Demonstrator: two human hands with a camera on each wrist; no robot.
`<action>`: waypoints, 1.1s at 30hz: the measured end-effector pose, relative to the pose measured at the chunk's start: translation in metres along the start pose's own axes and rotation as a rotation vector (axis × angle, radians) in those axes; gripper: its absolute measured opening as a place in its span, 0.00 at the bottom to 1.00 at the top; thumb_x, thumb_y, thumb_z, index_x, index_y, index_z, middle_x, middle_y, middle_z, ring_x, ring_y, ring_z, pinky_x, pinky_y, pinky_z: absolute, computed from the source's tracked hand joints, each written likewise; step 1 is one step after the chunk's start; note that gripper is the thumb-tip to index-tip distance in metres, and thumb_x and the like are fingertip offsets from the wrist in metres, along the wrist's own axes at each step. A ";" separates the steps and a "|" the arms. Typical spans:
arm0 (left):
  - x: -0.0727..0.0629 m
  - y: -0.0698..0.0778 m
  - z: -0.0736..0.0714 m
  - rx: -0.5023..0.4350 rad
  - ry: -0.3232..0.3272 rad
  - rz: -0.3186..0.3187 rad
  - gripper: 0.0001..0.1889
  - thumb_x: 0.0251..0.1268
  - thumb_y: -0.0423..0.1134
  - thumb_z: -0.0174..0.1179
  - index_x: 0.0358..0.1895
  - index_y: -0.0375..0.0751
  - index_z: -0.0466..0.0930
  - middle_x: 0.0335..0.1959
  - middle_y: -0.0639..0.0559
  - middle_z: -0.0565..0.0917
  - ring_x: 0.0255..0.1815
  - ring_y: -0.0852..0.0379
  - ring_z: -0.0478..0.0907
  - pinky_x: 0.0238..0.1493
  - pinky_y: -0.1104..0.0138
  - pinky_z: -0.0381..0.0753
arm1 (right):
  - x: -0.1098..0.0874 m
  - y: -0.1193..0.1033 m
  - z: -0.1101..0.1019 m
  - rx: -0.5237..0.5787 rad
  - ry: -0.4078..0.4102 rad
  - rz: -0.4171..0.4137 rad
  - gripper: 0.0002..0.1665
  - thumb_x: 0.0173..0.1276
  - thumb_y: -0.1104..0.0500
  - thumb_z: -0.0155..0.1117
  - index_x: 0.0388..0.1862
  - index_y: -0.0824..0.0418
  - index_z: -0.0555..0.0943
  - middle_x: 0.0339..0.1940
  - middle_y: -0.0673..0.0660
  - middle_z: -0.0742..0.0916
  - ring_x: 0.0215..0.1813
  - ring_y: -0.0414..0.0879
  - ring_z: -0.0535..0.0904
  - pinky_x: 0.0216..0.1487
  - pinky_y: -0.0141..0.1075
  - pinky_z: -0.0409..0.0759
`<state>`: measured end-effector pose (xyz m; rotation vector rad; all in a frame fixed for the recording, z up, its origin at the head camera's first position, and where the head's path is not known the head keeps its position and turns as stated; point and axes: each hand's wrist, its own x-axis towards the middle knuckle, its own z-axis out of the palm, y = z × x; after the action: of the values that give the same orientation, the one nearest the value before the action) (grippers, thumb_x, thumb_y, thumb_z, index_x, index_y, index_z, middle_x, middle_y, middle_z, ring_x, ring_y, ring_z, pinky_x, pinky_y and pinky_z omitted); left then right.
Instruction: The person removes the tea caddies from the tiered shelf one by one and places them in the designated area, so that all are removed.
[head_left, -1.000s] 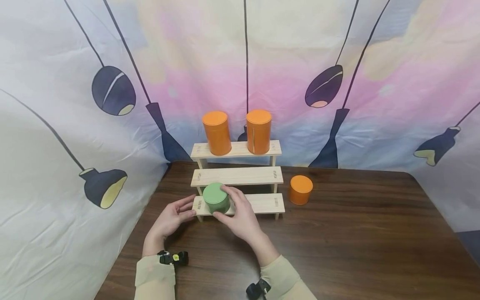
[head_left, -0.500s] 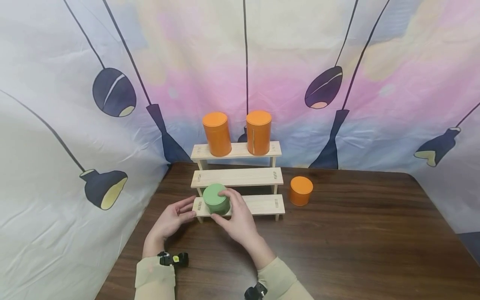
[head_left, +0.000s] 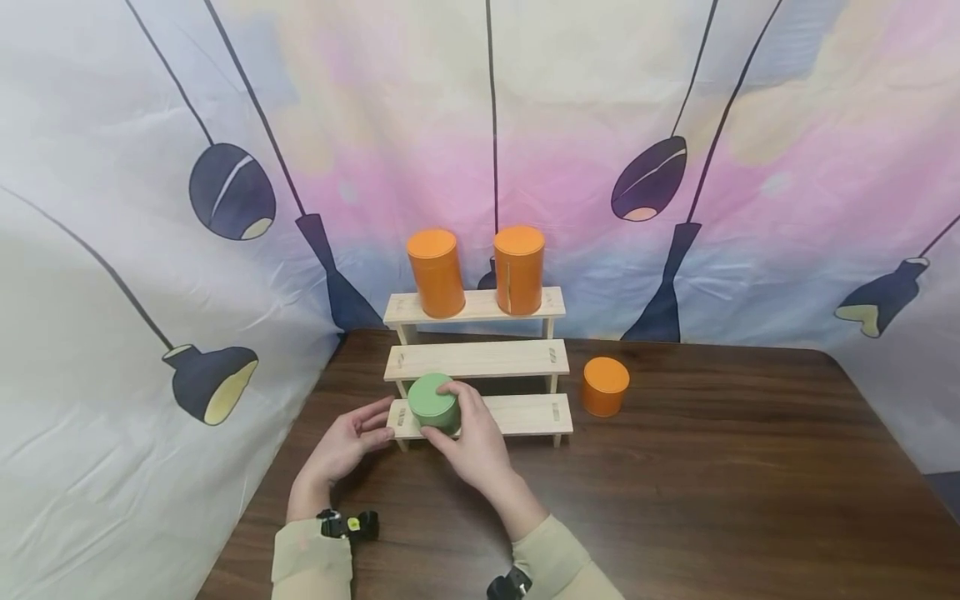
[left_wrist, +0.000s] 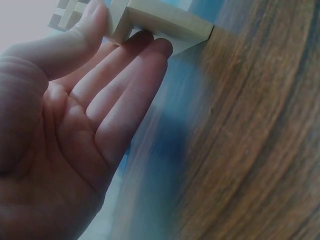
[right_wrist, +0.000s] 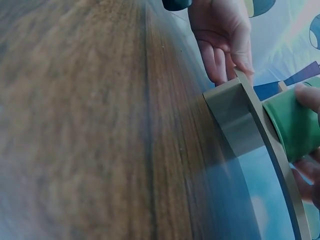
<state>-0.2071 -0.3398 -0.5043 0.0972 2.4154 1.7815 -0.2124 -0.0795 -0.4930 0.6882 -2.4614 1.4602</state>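
Observation:
A short round green tin [head_left: 433, 402] stands upright at the left end of the lowest tier of a pale wooden three-tier stand [head_left: 517, 414]. My right hand [head_left: 480, 442] holds this tin from the right, thumb at its front and index finger over the lid's edge. In the right wrist view the green tin [right_wrist: 295, 122] sits on the board between thumb and fingers. My left hand [head_left: 339, 446] is at the left end of the same tier, its fingers nearly straight. The left wrist view shows thumb and fingertips [left_wrist: 162, 47] right at the wooden end.
Two tall orange tins [head_left: 437, 279] stand apart on the top tier. A short orange tin [head_left: 605, 387] is on the dark wooden table [head_left: 712, 467], right of the stand. Behind the table hangs a cloth printed with lamps [head_left: 585, 158].
The right hand has shifted slightly left, and its index finger now lies farther over the green lid. The left hand stays at the stand's end; the head view has tilted slightly.

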 end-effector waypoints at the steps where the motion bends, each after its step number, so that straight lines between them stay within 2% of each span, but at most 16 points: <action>1: 0.000 0.000 0.001 0.000 0.002 -0.001 0.36 0.77 0.31 0.66 0.81 0.28 0.62 0.74 0.29 0.74 0.70 0.46 0.78 0.58 0.66 0.87 | 0.000 0.000 0.000 0.002 -0.002 0.002 0.37 0.68 0.51 0.81 0.69 0.51 0.72 0.71 0.55 0.80 0.72 0.50 0.76 0.72 0.49 0.78; 11: 0.000 0.001 0.003 -0.002 0.001 0.000 0.35 0.77 0.31 0.65 0.82 0.28 0.62 0.74 0.29 0.74 0.71 0.43 0.77 0.59 0.65 0.87 | 0.000 0.004 -0.004 0.034 -0.001 0.009 0.36 0.67 0.50 0.82 0.69 0.50 0.74 0.69 0.55 0.81 0.72 0.50 0.77 0.73 0.49 0.77; 33: 0.001 -0.004 0.000 -0.017 -0.003 0.003 0.35 0.77 0.29 0.65 0.81 0.28 0.62 0.75 0.29 0.73 0.67 0.55 0.80 0.58 0.67 0.87 | -0.001 0.008 -0.006 0.059 0.000 0.029 0.37 0.66 0.50 0.83 0.69 0.47 0.74 0.68 0.52 0.82 0.70 0.49 0.78 0.71 0.50 0.79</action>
<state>-0.2083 -0.3412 -0.5076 0.1012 2.3989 1.8014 -0.2159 -0.0712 -0.4969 0.6662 -2.4465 1.5495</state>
